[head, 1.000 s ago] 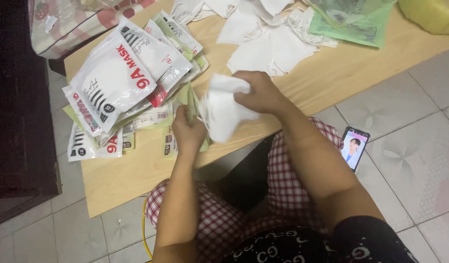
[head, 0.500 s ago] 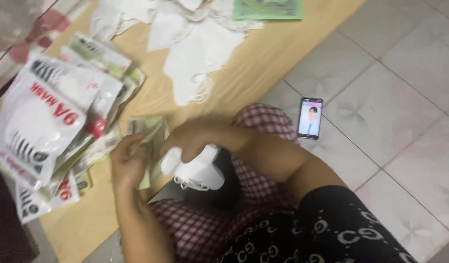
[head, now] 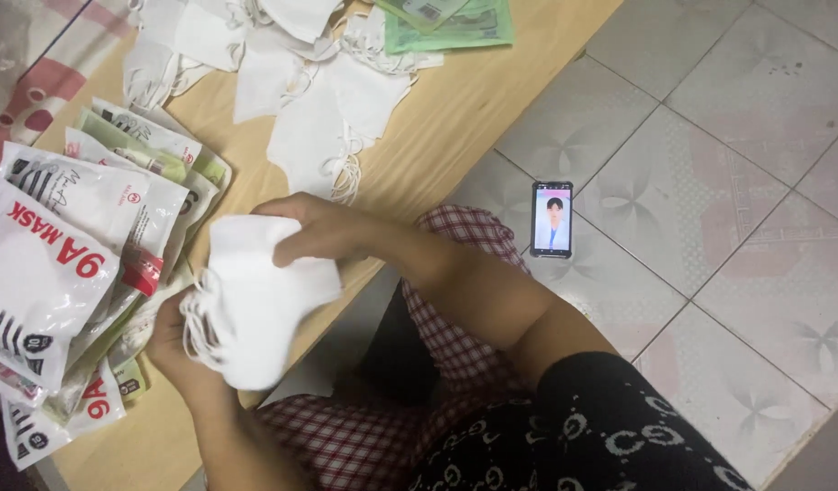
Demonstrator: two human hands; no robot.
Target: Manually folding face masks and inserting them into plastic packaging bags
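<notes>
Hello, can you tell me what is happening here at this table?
A person sitting at a low wooden table holds a small stack of white face masks in both hands. The left hand supports it from below and the right hand presses on top. Sealed mask packets lie piled on the left, loose white masks further back. A lit phone lies on the tiled floor.

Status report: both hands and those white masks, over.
Left hand under stack of white masks, right hand gripping on top. Packet pile beside on the table. Nothing blocking.
</notes>
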